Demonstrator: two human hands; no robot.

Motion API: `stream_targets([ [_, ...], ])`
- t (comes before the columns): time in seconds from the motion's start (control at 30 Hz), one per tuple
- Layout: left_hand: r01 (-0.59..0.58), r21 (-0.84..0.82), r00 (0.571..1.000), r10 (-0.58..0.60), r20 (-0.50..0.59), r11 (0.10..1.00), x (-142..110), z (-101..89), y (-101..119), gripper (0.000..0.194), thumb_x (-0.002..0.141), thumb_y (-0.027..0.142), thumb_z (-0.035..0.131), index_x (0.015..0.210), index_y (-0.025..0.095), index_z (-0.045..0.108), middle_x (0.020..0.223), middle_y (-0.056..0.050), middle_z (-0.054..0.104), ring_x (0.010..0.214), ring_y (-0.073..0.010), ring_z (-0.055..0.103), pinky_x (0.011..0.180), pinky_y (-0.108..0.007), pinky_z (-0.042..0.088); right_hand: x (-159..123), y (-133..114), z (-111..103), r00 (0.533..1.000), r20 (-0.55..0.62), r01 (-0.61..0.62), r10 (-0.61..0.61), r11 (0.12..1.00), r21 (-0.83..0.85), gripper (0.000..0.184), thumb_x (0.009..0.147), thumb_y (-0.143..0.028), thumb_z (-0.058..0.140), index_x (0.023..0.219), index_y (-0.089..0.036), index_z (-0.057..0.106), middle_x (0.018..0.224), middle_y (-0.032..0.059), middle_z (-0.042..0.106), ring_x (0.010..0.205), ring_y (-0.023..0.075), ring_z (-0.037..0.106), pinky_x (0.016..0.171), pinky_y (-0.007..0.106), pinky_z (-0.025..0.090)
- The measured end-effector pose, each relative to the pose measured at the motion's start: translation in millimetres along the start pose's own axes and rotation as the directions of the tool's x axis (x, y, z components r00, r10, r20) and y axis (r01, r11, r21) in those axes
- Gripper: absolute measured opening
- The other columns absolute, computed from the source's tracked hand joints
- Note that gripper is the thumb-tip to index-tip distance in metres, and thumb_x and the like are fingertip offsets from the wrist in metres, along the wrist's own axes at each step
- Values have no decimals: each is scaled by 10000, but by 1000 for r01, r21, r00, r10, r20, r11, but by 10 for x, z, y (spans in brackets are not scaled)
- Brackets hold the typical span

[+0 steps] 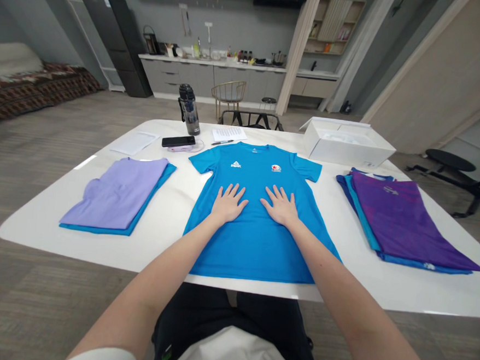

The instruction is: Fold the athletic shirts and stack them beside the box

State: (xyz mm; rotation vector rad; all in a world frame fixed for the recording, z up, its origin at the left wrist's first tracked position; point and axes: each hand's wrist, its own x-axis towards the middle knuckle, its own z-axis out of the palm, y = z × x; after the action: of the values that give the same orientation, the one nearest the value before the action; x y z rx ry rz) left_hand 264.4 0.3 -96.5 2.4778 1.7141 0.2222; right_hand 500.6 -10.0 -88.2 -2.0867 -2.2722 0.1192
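A blue T-shirt [252,246] lies spread flat in front of me, its collar toward the far side and its hem by the near table edge. White logos show on its chest. My left hand [227,203] rests flat on the shirt's left middle, fingers spread. On the right middle lies my right hand [281,206], palm down with its fingers apart too. Neither hand holds anything. To the left is a folded stack with a lavender shirt [120,191] on top of a blue one. To the right, a purple shirt [401,219] tops another stack of folded blue shirts.
The white table [165,251] carries a dark water bottle [190,111], a black phone [178,141], a pen [222,142] and papers [134,142] toward the back. An open white box [349,146] stands at the back right. Chairs and a kitchen counter are beyond.
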Motion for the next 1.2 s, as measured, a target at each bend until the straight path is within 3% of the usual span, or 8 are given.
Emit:
stream_targets([
  [0.2, 26, -16, 998, -27, -54, 1000, -13, -53, -116, 641, 1048, 557, 228, 1601, 264, 365, 1689, -65, 294, 1561, -271, 252, 1272, -513, 192, -26, 6, -1, 1000, 10, -6, 6, 1000, 3, 746, 997, -738, 173, 1639, -365, 249, 1712, 28, 216, 1577, 316, 159, 1242, 631, 97],
  [0.33, 112, 53, 974, -99, -206, 992, 164, -209, -469, 514, 1041, 280, 300, 1502, 149, 488, 1592, -139, 450, 1458, -271, 420, 1226, -446, 291, 41, -12, -30, 1000, -8, -8, 8, 1000, 22, 728, 1005, -725, 203, 1612, -346, 331, 1693, 61, 279, 1555, 345, 206, 1206, 693, 135],
  [0.43, 176, 90, 962, -152, -228, 980, 345, -376, -816, 490, 987, 154, 344, 1433, 148, 547, 1479, -153, 552, 1348, -275, 519, 1154, -420, 371, 143, -113, -65, 995, -95, 19, -16, 999, 32, 663, 1034, -654, 257, 1553, -283, 440, 1632, 115, 387, 1506, 357, 292, 1183, 711, 159],
  [0.6, 262, 148, 952, -229, -205, 954, 604, -560, -1257, 363, 967, 228, 444, 1240, 176, 676, 1253, -154, 660, 1201, -318, 598, 1009, -447, 466, 449, -589, -94, 959, -203, 226, -199, 966, 123, 447, 1064, -466, 367, 1331, -230, 636, 1381, 154, 604, 1282, 309, 519, 1091, 498, 380],
  [0.77, 123, 211, 989, -102, -110, 970, 713, -565, -1484, 346, 986, 205, 425, 1179, 218, 711, 1144, -104, 695, 1117, -263, 622, 944, -366, 472, 949, -1284, -40, 947, -160, 316, -280, 907, 280, 362, 1056, -431, 428, 1239, -239, 674, 1307, 120, 639, 1224, 279, 558, 984, 418, 455],
  [0.93, 52, 279, 995, -26, -95, 959, 743, -520, -1792, 336, 988, 145, 414, 1162, 185, 698, 1100, -113, 684, 1072, -261, 622, 894, -355, 465, 1270, -1697, 52, 929, -177, 362, -323, 891, 272, 417, 1069, -462, 395, 1338, -257, 639, 1392, 115, 611, 1287, 274, 528, 1073, 488, 402],
  [1.07, 43, 323, 996, -13, -93, 946, 763, -522, -2033, 304, 998, 162, 412, 1079, 172, 705, 1070, -127, 675, 1058, -286, 621, 878, -384, 454, 1251, -1734, 120, 911, -110, 413, -399, 892, 184, 531, 1062, -576, 332, 1511, -343, 494, 1589, 86, 455, 1465, 310, 363, 1184, 665, 203],
  [1.2, 49, 317, 995, -18, -100, 947, 785, -530, -2109, 316, 989, 149, 406, 1055, 156, 715, 1062, -140, 680, 1064, -301, 619, 902, -415, 439, 1192, -1721, 110, 900, 33, 428, -435, 895, 125, 592, 1021, -703, 260, 1560, -486, 378, 1699, 30, 263, 1556, 385, 171, 1146, 794, 48],
])
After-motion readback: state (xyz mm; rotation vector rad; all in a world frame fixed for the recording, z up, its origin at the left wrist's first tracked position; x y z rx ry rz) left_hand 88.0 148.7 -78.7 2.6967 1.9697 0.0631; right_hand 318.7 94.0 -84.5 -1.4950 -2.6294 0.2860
